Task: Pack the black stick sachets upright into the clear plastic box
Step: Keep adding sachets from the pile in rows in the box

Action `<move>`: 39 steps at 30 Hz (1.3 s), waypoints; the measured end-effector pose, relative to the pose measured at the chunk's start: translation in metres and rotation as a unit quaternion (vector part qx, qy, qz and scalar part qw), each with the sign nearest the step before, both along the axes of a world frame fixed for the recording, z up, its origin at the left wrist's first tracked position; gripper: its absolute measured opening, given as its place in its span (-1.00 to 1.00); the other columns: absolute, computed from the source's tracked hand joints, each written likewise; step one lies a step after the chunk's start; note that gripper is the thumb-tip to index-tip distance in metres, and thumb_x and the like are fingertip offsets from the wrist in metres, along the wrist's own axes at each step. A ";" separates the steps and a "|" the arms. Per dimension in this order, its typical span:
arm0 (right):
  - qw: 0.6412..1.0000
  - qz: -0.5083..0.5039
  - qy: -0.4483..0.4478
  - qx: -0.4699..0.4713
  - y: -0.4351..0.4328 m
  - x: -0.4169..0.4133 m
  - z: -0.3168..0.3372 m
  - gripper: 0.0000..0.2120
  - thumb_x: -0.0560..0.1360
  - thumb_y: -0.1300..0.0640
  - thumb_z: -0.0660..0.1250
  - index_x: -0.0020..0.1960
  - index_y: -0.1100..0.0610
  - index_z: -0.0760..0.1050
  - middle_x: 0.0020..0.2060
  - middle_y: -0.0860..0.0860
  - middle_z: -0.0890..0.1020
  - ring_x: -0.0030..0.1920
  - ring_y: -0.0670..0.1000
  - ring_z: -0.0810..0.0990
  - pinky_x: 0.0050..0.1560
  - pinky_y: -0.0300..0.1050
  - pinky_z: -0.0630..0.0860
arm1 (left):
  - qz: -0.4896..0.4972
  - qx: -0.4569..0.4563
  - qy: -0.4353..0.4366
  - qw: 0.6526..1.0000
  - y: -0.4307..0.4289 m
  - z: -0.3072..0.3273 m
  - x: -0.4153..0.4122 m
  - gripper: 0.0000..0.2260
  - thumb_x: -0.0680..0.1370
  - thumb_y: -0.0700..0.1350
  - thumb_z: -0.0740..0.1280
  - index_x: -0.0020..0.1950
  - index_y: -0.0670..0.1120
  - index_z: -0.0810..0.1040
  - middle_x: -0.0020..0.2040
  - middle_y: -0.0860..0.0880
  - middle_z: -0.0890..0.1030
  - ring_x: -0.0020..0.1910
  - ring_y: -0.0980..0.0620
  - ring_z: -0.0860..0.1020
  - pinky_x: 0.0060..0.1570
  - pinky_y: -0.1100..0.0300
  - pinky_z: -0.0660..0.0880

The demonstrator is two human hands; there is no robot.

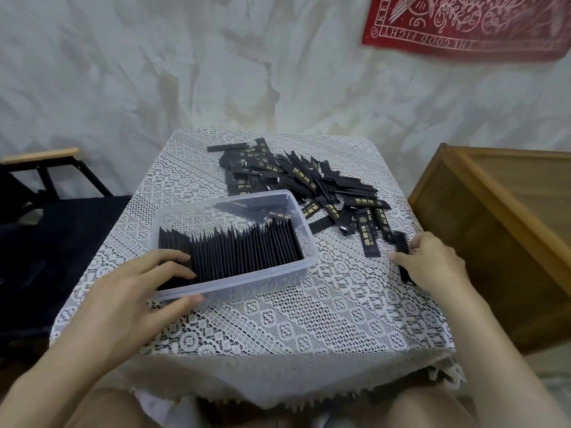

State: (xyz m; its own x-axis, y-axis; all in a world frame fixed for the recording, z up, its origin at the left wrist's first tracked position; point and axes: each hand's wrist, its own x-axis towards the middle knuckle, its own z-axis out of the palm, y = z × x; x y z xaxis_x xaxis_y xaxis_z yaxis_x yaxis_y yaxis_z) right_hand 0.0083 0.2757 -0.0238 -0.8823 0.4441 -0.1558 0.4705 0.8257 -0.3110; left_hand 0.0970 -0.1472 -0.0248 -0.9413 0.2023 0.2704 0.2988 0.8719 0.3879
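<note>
The row of black stick sachets (244, 251) stands upright along the near side of the clear rectangular plastic box (311, 242), which sits on the white lace tablecloth (309, 319). Your left hand (145, 291) lays extended fingers on the row's left end, with the thumb against the near wall. If you lift that hand abruptly, the row can topple into the open far half. Your right hand (432, 267) grips a single black sachet (402, 246) close to the table's right edge, and a loose hold could drop it off the table. Reaching across may also scatter the loose sachet pile (296, 177).
</note>
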 end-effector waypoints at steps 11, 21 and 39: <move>0.966 0.063 0.006 -0.249 0.004 -0.004 0.022 -0.85 0.51 0.04 0.51 -0.05 0.13 0.66 -0.37 0.09 0.58 -0.46 0.01 0.35 -0.39 -0.16 0.23 | 0.001 -0.001 0.003 1.000 -0.002 -0.003 -0.002 -0.62 0.47 0.44 0.19 0.04 0.26 0.60 0.21 0.36 0.50 -0.03 0.27 0.56 -0.20 0.30 0.41; 0.997 0.071 0.043 0.007 -0.028 -0.069 0.007 -0.26 0.41 -0.35 0.46 0.34 0.16 0.42 0.17 0.11 0.61 0.19 0.21 0.57 0.10 0.11 0.55 | 0.003 -0.002 0.005 1.000 -0.002 -0.004 -0.003 -0.64 0.46 0.41 0.22 0.04 0.24 0.62 0.21 0.34 0.51 0.01 0.30 0.52 -0.14 0.35 0.38; 0.944 0.209 0.067 -0.245 -0.064 -0.044 0.020 -0.85 0.56 0.13 0.40 -0.19 0.09 0.58 -0.39 0.08 0.57 -0.40 0.07 0.53 -0.24 0.02 0.52 | 0.002 0.005 0.004 1.000 -0.004 -0.008 -0.004 -0.58 0.46 0.47 0.19 0.05 0.24 0.61 0.23 0.35 0.49 0.05 0.24 0.55 -0.10 0.21 0.46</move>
